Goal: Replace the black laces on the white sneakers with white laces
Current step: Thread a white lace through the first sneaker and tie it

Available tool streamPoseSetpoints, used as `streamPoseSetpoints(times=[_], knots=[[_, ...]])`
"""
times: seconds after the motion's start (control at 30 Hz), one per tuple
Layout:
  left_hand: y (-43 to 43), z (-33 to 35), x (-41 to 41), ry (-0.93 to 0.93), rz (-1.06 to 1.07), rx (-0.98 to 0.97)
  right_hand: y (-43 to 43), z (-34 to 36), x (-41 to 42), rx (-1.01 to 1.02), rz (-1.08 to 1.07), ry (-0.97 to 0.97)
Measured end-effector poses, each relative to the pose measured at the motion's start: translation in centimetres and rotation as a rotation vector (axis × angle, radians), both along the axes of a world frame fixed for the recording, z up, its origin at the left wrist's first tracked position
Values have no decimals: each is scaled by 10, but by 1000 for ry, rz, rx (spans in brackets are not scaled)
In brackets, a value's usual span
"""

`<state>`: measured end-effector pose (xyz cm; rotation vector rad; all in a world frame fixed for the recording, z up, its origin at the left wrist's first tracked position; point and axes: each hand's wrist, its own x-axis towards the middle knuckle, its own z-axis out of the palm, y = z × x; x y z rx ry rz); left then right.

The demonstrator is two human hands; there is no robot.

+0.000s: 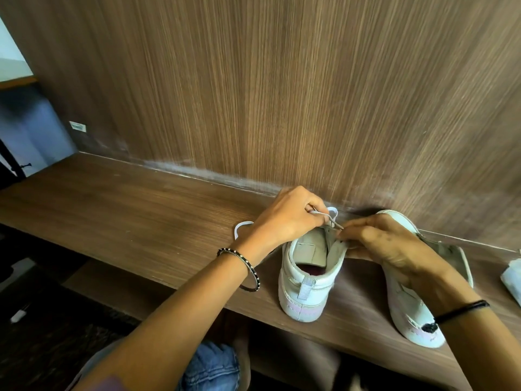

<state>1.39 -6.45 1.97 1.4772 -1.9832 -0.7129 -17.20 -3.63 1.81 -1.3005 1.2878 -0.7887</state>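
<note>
Starting at the left, I see a slack loop of the white lace (239,227) lying on the wooden shelf (127,210) and running in under the left hand (293,218). That hand's fingers are curled, pinching the lace above the middle sneaker (303,294), which stands on the shelf with its heel toward me. My worry is that the loose loop catches under the wrist or twists, so the lace seats kinked. A hard tug from this side could also tip the shoe.

The right hand (386,244) pinches at the shoe's top edge by the eyelets, close to the lace tip. I cannot tell whether it holds the tip itself or only the upper. If that pinch slips, the tip may back out of its hole. The second sneaker (414,317) lies just beside, partly under the right forearm, heel near the shelf's front edge. A sweep of that arm could push it off.

Counting across:
- one white lace that I can make out
- one beaded bangle (249,266)
- two hands
- two sneakers
- one dark wristband (462,309)
- one white object (511,275), cut off at the right edge
- no black lace that I can identify
</note>
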Motion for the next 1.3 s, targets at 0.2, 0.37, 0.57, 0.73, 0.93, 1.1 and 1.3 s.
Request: streamPoseSetpoints(times=[0.2,0.37,0.57,0.73,0.93,1.1,1.3], knots=[[2,0,-3,-41,19,-55,1,2,1,26,4,-15],[6,4,2,-100,19,2,0,1,1,32,-11,-31],[10,6,1,-188,11,47,0,1,2,31,8,-42],[15,8,-7,-416,34,2,1,4,4,33,14,-22],[23,8,-12,-601,29,-105,3,4,3,9,27,31],[18,0,-10,-376,146,19,2,4,3,13,21,35],[19,-11,-13,-267,249,24,1,2,3,6,27,28]])
